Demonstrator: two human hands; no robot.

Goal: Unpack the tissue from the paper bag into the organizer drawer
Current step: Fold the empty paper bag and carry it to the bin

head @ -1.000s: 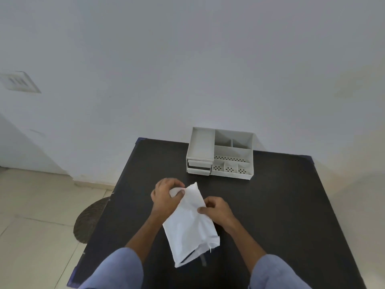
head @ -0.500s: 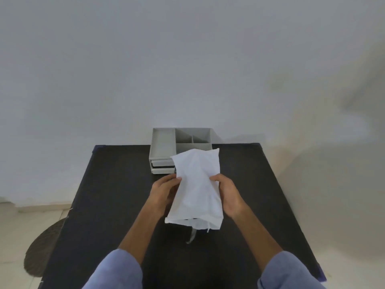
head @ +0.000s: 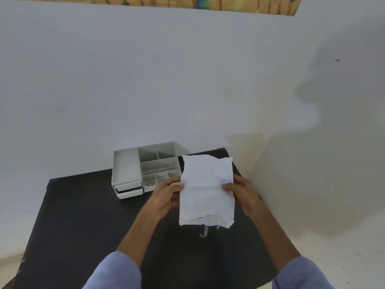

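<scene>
A white paper bag point(head: 205, 192) is held upright above the black table point(head: 83, 222), its opening at the bottom facing me. My left hand point(head: 168, 195) grips its left edge and my right hand point(head: 241, 195) grips its right edge. Something pale shows inside the opening and a small strip hangs below it point(head: 205, 231); the tissue itself is hidden. The grey organizer point(head: 143, 167) stands at the table's far edge, left of the bag, with open top compartments and two small drawers point(head: 129, 189) at its front left, slightly pulled out.
A white wall rises right behind the organizer, and another wall closes off the right side of the table. A framed picture's lower edge point(head: 154, 3) runs along the top. Pale floor shows at the bottom left and right.
The bag went from lying tilted on the table to upright between both hands. The view swung, so the organizer now sits left of the bag.
</scene>
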